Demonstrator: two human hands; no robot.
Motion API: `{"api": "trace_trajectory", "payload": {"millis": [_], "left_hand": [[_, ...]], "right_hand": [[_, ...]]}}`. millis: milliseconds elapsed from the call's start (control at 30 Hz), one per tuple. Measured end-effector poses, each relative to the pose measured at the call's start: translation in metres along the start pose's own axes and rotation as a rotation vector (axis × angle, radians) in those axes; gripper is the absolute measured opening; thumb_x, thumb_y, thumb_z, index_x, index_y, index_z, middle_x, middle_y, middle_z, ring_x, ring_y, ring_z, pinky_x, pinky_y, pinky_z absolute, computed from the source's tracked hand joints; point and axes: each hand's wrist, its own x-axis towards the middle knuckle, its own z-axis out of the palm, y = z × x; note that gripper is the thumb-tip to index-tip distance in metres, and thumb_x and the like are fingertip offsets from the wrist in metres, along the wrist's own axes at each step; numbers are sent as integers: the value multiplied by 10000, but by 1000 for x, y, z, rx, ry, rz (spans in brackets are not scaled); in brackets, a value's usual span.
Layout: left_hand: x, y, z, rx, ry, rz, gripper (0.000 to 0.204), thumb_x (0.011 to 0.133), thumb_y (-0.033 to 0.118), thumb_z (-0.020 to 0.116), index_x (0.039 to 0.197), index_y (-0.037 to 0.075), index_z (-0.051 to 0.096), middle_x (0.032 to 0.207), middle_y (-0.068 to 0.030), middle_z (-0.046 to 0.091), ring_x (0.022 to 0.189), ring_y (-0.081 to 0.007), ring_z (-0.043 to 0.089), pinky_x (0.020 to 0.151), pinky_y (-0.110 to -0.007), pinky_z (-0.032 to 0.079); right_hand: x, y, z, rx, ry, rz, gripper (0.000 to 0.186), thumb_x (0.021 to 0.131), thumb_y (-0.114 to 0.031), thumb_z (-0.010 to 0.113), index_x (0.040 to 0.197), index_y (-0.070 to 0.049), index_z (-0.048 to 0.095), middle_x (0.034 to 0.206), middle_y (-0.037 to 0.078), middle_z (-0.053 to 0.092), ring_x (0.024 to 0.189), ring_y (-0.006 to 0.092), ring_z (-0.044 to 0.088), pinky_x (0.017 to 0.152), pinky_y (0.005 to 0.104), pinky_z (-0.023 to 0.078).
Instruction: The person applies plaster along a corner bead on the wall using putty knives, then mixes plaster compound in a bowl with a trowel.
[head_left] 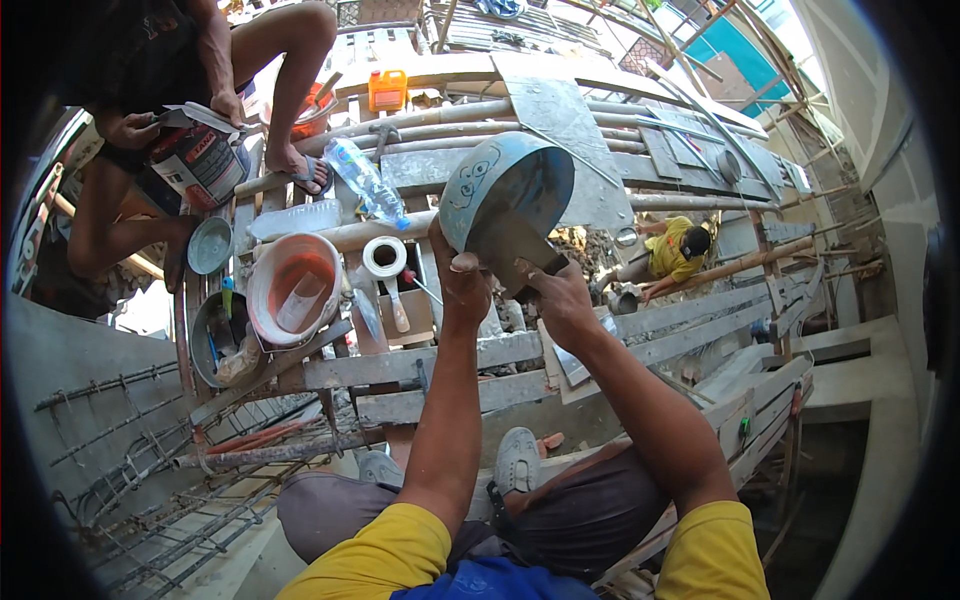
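On the planks at left, a white bucket (259, 287) with an orange inside, just beside a grey basin (197, 343) holding a tool with a green-and-blue handle (227, 294). Near the bucket, a white roll (384, 273) and a red-handled screwdriver (408, 274). Farther up, a clear plastic bottle (365, 183), a hammer (382, 132), an orange jug (388, 91). At upper left, a seated person (140, 55) holding a labelled tub (200, 168). At right, a person in yellow (672, 258). At lower left, steel bars (110, 387).

The left hand (466, 282) supports a light-blue round bowl (482, 190); the right hand (562, 302) holds a grey rectangular blade (508, 246) at its mouth. Left of the bowl are a clear plastic bottle (362, 182) and a white, orange-lined bucket (283, 266).
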Motion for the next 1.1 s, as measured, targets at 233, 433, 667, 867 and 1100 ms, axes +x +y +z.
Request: {"api": "trace_trajectory", "payload": {"millis": [233,433,667,867,1100], "left_hand": [[3,11,7,-516,82,-157,1087,657,830,501,1387,71,231,1293,-107,427,1178,-215,466,947,-366,452],[-14,-34,-13,-194,15,-61,797,836,615,460,1338,18,295,1260,-120,467,1157,-205,487,939,-335,453],[-18,-35,-8,416,-134,192,926,783,766,451,1372,82,242,1315,-102,407,1170,-208,475,947,-351,443],[-17,-36,5,-822,109,-293,848,755,767,479,1403,282,225,1385,-23,359,1243,-204,433,982,-360,435],[-14,-21,6,-872,3,-252,866,797,653,590,1417,166,231,1357,-69,419,1213,-229,476,986,-396,448]], "right_hand": [[10,-7,-2,-1077,303,-888,153,869,-48,543,962,12,650,737,177,641,649,366,593,624,390,446],[4,13,14,-414,90,-142,130,891,-74,578,956,27,624,771,109,643,694,205,601,641,322,454],[-1,8,12,361,79,76,214,929,-123,573,1053,49,604,859,74,644,789,123,624,698,279,515],[9,-2,1,-9,486,-21,196,882,-149,648,943,37,640,805,71,637,661,107,600,586,258,479],[13,-13,-24,-522,452,-444,139,873,-38,590,967,47,647,900,129,654,764,198,636,674,316,484]]}}
